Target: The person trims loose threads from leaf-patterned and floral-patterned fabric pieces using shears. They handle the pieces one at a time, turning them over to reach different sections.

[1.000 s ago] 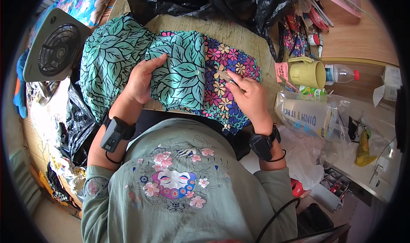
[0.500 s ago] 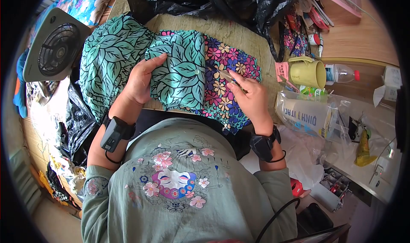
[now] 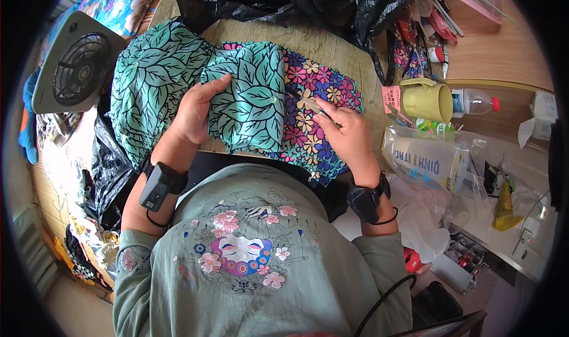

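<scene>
From my distant station I saw very little change from the earlier frames: the left hand (image 3: 197, 109) stayed in place, and the right hand (image 3: 349, 135) kept almost the same pose, with only a slight shift in the angle of the small tool (image 3: 312, 104). The left thumb lay on top of the folded green leaf cloth (image 3: 255, 117), while the other fingers were hidden behind it, so I could not tell how closely they were closed. The right fingers were clamped on the small tool, its narrow end pointing towards the folded cloth over the flowered cloth (image 3: 335, 91). The fine tip was too small for me to make out its type. Both cloths lay on the wooden surface (image 3: 314, 40) in front of the person, the flowered one partly under the green one. A bunched green cloth (image 3: 160, 70) sat beside the left hand, with a fan (image 3: 80, 70) beyond it. A black plastic bag (image 3: 272, 5) lay across the far edge, and a yellow mug (image 3: 428, 103) rested near a bottle (image 3: 474, 101) on the right, as before.
</scene>
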`<state>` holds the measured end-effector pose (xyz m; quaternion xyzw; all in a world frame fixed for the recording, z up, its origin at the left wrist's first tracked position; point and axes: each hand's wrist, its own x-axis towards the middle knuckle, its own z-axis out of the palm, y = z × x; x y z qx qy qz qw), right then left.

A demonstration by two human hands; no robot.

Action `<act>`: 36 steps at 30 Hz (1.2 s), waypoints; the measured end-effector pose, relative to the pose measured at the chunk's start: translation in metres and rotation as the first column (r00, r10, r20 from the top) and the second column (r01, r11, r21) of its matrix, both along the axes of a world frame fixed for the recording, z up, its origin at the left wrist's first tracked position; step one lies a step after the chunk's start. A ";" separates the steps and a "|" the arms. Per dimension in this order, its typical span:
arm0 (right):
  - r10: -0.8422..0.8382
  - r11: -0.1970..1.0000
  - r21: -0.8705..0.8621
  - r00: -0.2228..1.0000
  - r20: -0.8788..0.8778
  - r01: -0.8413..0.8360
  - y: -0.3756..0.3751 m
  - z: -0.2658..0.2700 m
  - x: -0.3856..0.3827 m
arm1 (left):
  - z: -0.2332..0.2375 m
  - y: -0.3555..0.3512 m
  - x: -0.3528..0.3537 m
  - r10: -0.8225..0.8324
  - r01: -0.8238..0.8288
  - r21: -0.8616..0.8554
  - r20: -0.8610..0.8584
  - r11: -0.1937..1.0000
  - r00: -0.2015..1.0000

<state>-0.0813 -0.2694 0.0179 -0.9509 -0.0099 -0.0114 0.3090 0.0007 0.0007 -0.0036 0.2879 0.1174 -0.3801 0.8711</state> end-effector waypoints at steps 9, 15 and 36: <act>0.043 0.992 -0.120 0.997 -0.062 -0.051 -0.001 0.010 0.007 | -0.003 0.001 0.001 0.008 -0.008 0.039 0.006 0.999 1.000; 0.038 0.996 -0.085 0.999 -0.037 -0.041 0.001 0.010 0.006 | -0.003 0.000 0.000 0.005 -0.005 0.051 0.005 0.999 1.000; -0.013 0.998 0.068 1.000 -0.002 0.013 0.000 -0.002 0.002 | -0.003 0.002 0.000 -0.011 0.011 -0.026 -0.010 1.000 1.000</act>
